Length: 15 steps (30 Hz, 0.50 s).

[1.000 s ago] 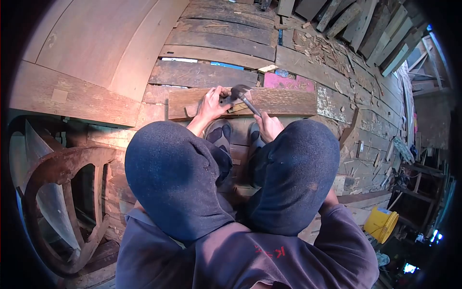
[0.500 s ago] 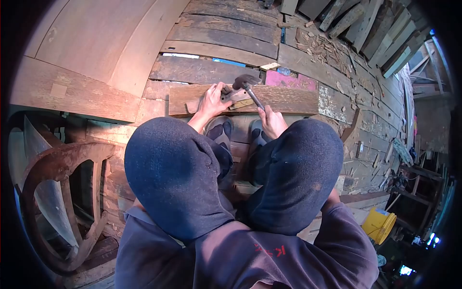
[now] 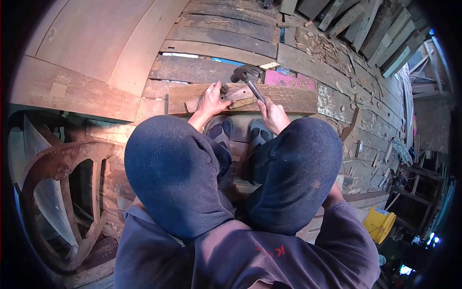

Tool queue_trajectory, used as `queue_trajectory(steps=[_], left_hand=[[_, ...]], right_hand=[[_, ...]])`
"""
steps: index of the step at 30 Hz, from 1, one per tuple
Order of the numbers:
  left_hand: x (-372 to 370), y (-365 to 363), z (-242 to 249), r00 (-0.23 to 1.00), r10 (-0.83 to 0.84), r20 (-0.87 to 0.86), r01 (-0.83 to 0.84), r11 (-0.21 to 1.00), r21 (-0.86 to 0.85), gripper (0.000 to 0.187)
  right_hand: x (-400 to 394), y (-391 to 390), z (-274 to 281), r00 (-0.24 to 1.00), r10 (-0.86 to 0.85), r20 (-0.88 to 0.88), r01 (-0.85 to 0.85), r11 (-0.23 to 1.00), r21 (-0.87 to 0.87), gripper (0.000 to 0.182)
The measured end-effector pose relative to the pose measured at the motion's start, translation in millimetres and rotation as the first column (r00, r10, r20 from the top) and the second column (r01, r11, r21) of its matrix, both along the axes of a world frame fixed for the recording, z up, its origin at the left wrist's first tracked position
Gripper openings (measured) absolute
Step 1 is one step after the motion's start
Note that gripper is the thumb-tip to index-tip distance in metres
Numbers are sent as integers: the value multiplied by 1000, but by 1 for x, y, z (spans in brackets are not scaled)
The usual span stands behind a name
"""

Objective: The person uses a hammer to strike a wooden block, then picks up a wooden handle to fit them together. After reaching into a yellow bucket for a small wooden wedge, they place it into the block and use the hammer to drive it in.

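Note:
My right hand is wrapped round the handle of a claw hammer. Its dark head is up and to the left of that hand, beyond the small wooden piece. My left hand grips a small wooden piece with a dark hole in it, pressed against a thick plank. A dark object shows at my left fingertips; I cannot make out what it is. Beside the right end of the wooden piece lies a thin yellowish strip. Both feet are just in front of the plank.
A large wooden panel stands at the upper left, and a curved wooden frame with a saw blade is on my left. Wood scraps litter the plank floor. At right are a yellow bucket and leaning boards.
The hammer head has lifted away from the small wooden piece, and my right hand has shifted slightly with it. My left hand stays in place on the wooden piece.

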<state>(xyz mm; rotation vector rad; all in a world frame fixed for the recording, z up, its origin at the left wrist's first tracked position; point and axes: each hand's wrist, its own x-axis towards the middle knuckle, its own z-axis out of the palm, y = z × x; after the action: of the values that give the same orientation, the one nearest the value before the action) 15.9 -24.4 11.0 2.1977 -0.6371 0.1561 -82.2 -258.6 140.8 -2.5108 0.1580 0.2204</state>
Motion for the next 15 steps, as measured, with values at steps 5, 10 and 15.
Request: queue_trajectory(steps=[5,10,15], left_hand=[[9,-2,-5,1000,5,-16,-5,1000,27,68],[10,0,13,988,-99,-116,94,995,-45,75],[6,-2,-3,999,32,37,-32,999,-9,57]], right_hand=[[3,-8,2,995,85,-49,-89,993,-76,36],[3,-7,-3,996,79,-27,-80,996,-50,41],[3,1,2,998,27,-59,-27,1000,-7,42]])
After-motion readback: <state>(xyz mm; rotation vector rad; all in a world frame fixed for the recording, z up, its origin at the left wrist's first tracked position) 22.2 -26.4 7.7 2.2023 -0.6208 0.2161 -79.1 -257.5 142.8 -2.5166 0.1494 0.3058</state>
